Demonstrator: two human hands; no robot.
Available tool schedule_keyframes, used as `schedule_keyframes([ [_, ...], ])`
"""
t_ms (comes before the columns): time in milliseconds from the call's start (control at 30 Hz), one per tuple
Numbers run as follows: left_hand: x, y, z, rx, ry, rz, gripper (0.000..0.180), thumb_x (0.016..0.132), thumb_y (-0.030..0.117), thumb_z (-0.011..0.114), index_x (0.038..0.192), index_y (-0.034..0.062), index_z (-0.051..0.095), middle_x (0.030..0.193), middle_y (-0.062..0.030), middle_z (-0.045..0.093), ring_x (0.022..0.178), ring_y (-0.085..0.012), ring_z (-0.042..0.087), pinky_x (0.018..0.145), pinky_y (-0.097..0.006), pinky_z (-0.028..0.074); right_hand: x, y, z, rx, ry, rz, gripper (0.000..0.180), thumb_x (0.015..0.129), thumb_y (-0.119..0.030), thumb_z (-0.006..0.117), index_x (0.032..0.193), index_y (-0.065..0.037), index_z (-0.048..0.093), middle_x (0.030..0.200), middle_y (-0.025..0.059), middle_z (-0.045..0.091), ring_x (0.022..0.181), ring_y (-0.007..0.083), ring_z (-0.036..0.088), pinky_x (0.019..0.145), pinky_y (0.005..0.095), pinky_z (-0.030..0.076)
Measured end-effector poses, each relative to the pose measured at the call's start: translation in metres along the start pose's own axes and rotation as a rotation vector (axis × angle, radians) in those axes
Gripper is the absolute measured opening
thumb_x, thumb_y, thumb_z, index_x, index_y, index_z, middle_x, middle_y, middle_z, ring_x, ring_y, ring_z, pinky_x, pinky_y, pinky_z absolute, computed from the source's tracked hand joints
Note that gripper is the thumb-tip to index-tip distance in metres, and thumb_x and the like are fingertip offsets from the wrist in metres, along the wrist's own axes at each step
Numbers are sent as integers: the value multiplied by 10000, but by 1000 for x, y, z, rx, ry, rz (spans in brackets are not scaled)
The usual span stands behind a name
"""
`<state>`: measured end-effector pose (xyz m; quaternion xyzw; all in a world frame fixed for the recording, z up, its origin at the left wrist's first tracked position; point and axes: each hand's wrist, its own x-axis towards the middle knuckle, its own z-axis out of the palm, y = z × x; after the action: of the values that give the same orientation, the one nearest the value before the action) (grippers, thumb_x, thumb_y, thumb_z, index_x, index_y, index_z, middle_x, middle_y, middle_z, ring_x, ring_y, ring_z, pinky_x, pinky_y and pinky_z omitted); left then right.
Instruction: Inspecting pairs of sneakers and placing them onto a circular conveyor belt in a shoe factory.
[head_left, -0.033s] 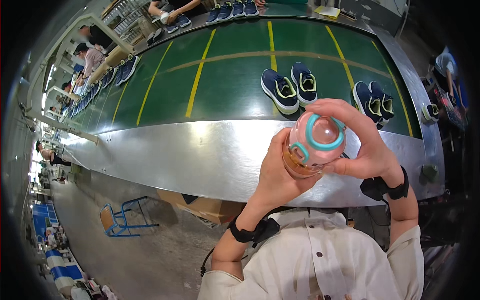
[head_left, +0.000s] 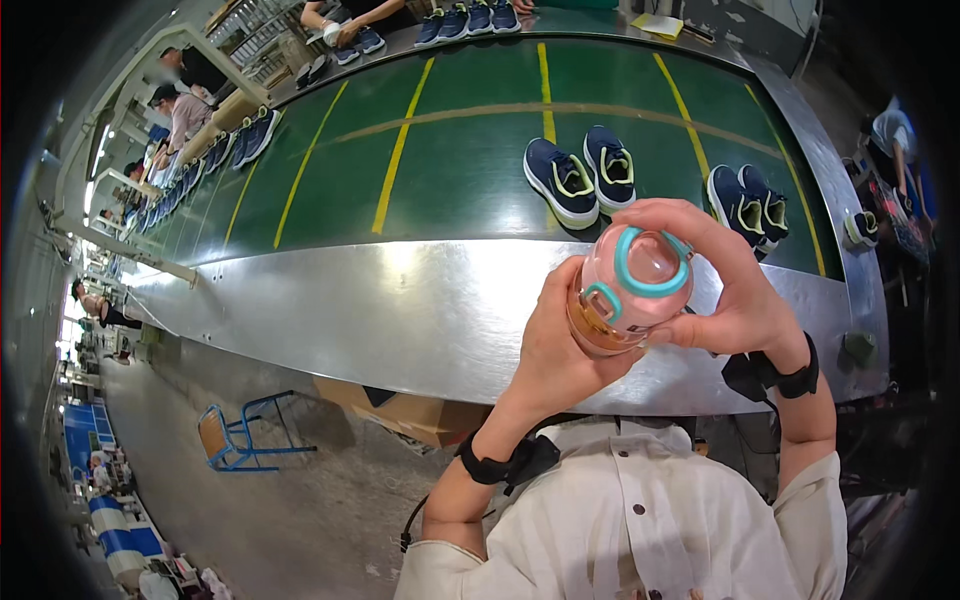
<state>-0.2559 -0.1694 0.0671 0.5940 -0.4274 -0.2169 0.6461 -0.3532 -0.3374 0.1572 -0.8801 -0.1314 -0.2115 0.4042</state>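
Note:
A drink bottle (head_left: 628, 302) with a pink lid, teal rings and amber liquid in its see-through body is held in front of my chest. My left hand (head_left: 562, 352) is wrapped round the lower body. Over the lid curls my right hand (head_left: 735, 285), its thumb and fingers gripping opposite sides. The bottle's base is hidden by my hands. Just beyond it, a pair of navy sneakers (head_left: 580, 180) with pale soles sits on the green conveyor belt (head_left: 460, 170). Another navy pair (head_left: 750, 205) stands to the right, close to my right hand.
A metal ledge (head_left: 370, 300) runs along the belt's near side. More sneakers line the far edge (head_left: 466, 22) and the left (head_left: 255, 138). A co-worker's hands (head_left: 345, 32) handle a shoe across the belt. A blue-framed chair (head_left: 245, 435) and a cardboard box (head_left: 430, 418) stand lower left.

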Motion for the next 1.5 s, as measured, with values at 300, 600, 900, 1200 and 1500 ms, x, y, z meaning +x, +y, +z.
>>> schedule_keyframes([
  [300,2,-8,-2,-189,-277,-90,933,576,185,849,1336,15,335,1217,-122,514,1144,-232,526,973,-353,417,1,18,-24,477,-344,157,709,586,-125,855,1213,-42,535,1289,174,487,1185,251,497,999,374,386],
  [600,-5,-17,11,26,-77,-34,892,598,202,848,1315,12,351,1206,-133,515,1127,-246,536,953,-356,432,-4,-9,-16,-245,-196,209,769,555,-275,860,1204,-35,525,1031,92,582,923,234,576,823,332,455],
  [900,-8,-28,25,463,230,227,817,595,173,838,1269,16,405,1152,-140,526,1029,-296,552,882,-381,444,-5,-14,-4,-361,-95,338,738,545,-317,847,1180,-92,546,857,85,575,794,273,585,696,335,467],
  [1200,-11,-36,38,364,245,213,848,570,125,785,1296,28,358,1178,-163,499,1083,-353,499,923,-458,369,-11,-16,-11,-470,-233,328,825,541,-306,860,1250,-77,508,930,89,579,772,248,556,703,323,464],
  [1500,-9,-28,43,337,209,214,856,568,136,841,1280,20,380,1169,-150,498,1036,-307,546,879,-380,451,-5,-10,-33,-72,-377,172,848,611,-191,804,1371,-85,442,1263,101,517,872,233,538,766,320,461],
])
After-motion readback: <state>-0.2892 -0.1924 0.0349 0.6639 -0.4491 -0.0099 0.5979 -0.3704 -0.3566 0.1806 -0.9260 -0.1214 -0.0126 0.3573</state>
